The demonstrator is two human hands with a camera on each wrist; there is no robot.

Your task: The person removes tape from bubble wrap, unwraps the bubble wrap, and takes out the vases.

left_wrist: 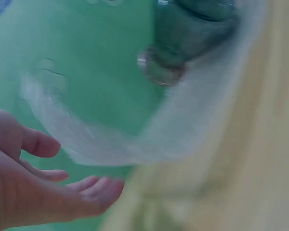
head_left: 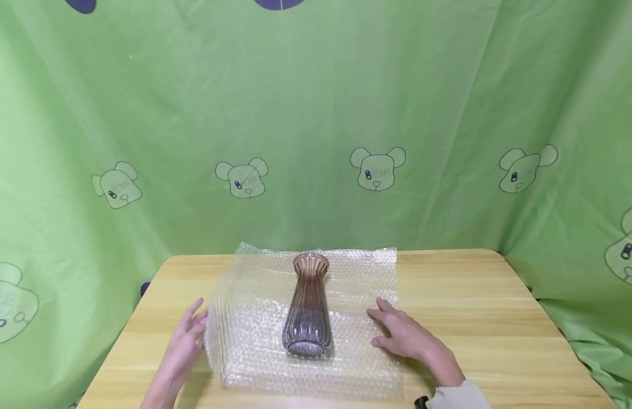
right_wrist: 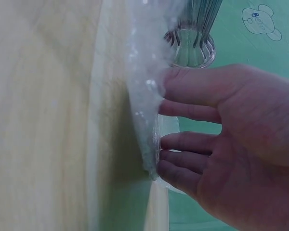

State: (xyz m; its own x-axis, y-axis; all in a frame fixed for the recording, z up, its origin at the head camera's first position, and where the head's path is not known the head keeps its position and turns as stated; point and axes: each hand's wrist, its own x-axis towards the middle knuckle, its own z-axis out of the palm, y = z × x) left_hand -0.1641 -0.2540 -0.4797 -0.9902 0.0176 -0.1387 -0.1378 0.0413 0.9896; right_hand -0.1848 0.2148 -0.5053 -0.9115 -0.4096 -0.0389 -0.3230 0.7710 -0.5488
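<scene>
A ribbed glass vase, brownish at the neck and grey toward its base, lies on its side on a sheet of bubble wrap. Its flared mouth points to the back of the table. My left hand is at the sheet's left edge, which curls up off the table. In the left wrist view its fingers are loosely bent beneath the curled bubble wrap, with a gap between them. My right hand rests its straight fingertips on the sheet's right side, right of the vase.
The wooden table extends on both sides of the bubble wrap. A green curtain printed with bear heads hangs behind it and on both sides. A dark band shows at the right wrist beside a light sleeve.
</scene>
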